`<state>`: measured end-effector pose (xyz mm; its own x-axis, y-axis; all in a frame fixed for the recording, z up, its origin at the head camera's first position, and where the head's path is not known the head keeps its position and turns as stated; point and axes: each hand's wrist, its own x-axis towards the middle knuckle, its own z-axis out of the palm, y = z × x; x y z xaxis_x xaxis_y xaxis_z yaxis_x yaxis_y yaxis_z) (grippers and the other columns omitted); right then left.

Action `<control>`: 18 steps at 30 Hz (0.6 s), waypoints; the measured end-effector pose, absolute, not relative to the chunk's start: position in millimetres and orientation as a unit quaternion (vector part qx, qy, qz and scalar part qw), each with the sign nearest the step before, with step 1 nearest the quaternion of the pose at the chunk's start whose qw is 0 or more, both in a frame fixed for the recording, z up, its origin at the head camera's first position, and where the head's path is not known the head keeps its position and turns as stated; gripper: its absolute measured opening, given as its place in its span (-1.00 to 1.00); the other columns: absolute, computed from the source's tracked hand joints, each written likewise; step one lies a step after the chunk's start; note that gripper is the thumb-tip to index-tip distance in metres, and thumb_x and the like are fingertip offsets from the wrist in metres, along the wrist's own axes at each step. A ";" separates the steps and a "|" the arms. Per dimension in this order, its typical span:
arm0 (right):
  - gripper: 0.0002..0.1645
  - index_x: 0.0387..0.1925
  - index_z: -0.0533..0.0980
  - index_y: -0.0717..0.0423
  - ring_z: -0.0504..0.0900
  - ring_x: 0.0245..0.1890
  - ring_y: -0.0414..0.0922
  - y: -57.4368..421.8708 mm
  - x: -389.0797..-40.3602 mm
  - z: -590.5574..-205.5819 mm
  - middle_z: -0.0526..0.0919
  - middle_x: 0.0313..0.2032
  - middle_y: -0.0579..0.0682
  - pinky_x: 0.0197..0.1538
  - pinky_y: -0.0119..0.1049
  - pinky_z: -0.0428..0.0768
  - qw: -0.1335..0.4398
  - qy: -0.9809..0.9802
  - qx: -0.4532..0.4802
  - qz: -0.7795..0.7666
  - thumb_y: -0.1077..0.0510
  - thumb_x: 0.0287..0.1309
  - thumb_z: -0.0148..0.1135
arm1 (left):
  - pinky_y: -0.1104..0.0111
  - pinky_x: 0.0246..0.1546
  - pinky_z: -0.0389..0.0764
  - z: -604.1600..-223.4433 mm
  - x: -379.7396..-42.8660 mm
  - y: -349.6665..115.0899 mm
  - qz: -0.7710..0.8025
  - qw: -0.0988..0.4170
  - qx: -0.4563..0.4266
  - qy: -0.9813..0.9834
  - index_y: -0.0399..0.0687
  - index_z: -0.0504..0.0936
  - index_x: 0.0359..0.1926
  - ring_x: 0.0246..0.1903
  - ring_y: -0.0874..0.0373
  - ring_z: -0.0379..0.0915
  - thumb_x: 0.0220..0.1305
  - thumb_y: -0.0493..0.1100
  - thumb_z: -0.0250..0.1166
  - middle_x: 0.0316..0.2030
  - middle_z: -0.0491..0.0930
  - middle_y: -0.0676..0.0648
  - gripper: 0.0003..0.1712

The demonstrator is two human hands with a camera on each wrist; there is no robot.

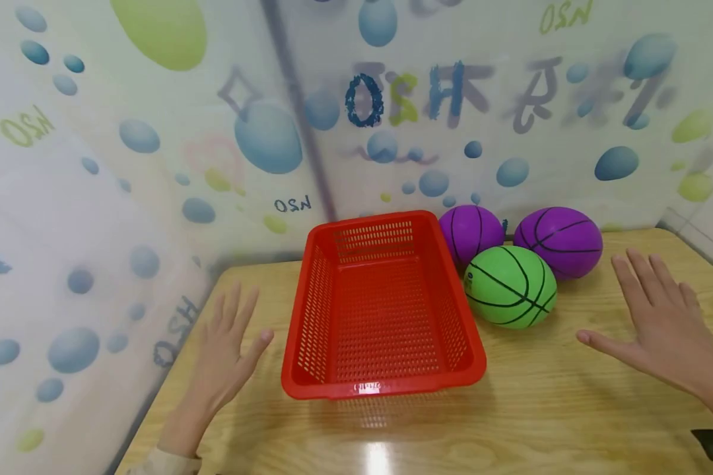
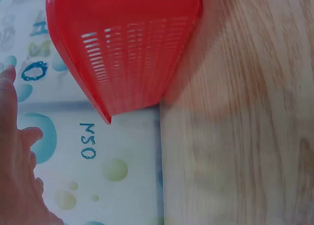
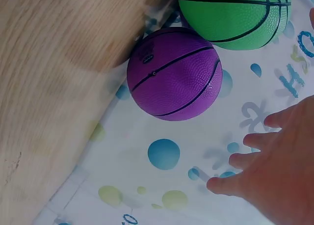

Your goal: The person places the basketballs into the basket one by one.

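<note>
A red plastic basket (image 1: 386, 389) with slotted walls stands on the wooden table, and nothing lies inside it. To its right sit a green ball (image 1: 511, 287) with black basketball lines and two purple balls, one (image 1: 471, 234) behind the basket's right rim and the other (image 1: 558, 243) farther right. My left hand (image 1: 222, 356) is spread in the air left of the basket, apart from it. My right hand (image 1: 665, 323), fingers straight and thumb out, hovers right of the balls and touches none of them. The right wrist view shows the green ball (image 3: 235, 14) and a purple ball (image 3: 174, 75).
The wooden table (image 1: 541, 409) meets a wall covering (image 1: 344, 165) printed with blue and green bubbles and lettering along its back and left edges. The basket stands near the back edge, and the purple balls are close to the wall.
</note>
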<state>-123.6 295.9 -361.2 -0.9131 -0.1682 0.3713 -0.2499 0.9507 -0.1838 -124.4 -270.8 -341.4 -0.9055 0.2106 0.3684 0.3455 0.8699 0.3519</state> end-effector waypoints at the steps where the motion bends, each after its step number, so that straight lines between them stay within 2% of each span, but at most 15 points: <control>1: 0.45 0.43 -0.35 0.17 -0.51 0.36 0.17 296.5 -123.2 -361.6 -0.41 0.41 0.23 0.19 0.33 -0.44 0.177 -0.971 0.109 0.117 -0.39 -0.17 0.30 | -0.37 0.09 -0.32 -341.1 -123.6 -269.4 -0.215 0.166 -0.150 -0.951 0.19 -0.08 0.46 0.38 -0.12 -0.53 0.33 0.06 0.09 0.45 -0.33 0.01 -0.21; 4: 0.43 0.43 -0.37 0.19 -0.50 0.36 0.19 297.6 -123.3 -363.6 -0.43 0.40 0.24 0.20 0.30 -0.46 0.170 -0.967 0.126 0.142 -0.32 -0.12 0.32 | -0.40 0.07 -0.28 -339.2 -121.3 -264.2 -0.229 0.171 -0.168 -0.943 0.18 -0.08 0.46 0.38 -0.10 -0.52 0.32 0.05 0.10 0.45 -0.33 0.00 -0.20; 7: 0.41 0.42 -0.39 0.20 -0.50 0.35 0.20 296.7 -125.4 -365.4 -0.44 0.40 0.25 0.21 0.25 -0.50 0.157 -0.961 0.147 0.172 -0.23 -0.09 0.35 | -0.41 0.05 -0.26 -337.1 -117.1 -257.0 -0.246 0.154 -0.195 -0.937 0.18 -0.11 0.47 0.38 -0.08 -0.53 0.33 0.10 0.08 0.45 -0.35 -0.02 -0.19; 11: 0.41 0.43 -0.40 0.17 -0.49 0.36 0.19 292.5 -130.7 -364.7 -0.43 0.41 0.23 0.21 0.22 -0.52 0.146 -0.956 0.162 0.195 -0.18 -0.10 0.38 | -0.38 0.07 -0.37 -336.9 -110.4 -246.2 -0.280 0.129 -0.240 -0.920 0.13 -0.14 0.47 0.39 -0.07 -0.47 0.31 0.24 0.01 0.45 -0.35 -0.04 -0.15; 15: 0.40 0.44 -0.35 0.16 -0.43 0.37 0.18 285.6 -138.3 -361.4 -0.37 0.41 0.23 0.25 0.20 -0.44 0.152 -0.949 0.178 0.211 -0.14 -0.13 0.41 | -0.34 0.10 -0.41 -338.8 -103.7 -238.0 -0.304 0.121 -0.271 -0.905 0.07 -0.11 0.47 0.38 -0.11 -0.34 0.26 0.35 -0.01 0.45 -0.31 -0.06 -0.08; 18: 0.39 0.43 -0.33 0.19 -0.38 0.37 0.20 280.2 -143.9 -357.3 -0.34 0.41 0.27 0.27 0.20 -0.37 0.132 -0.948 0.183 0.224 -0.13 -0.13 0.41 | -0.31 0.13 -0.38 -341.4 -97.4 -233.2 -0.300 0.101 -0.266 -0.911 0.07 -0.15 0.47 0.38 -0.15 -0.33 0.21 0.40 0.00 0.44 -0.35 -0.06 -0.01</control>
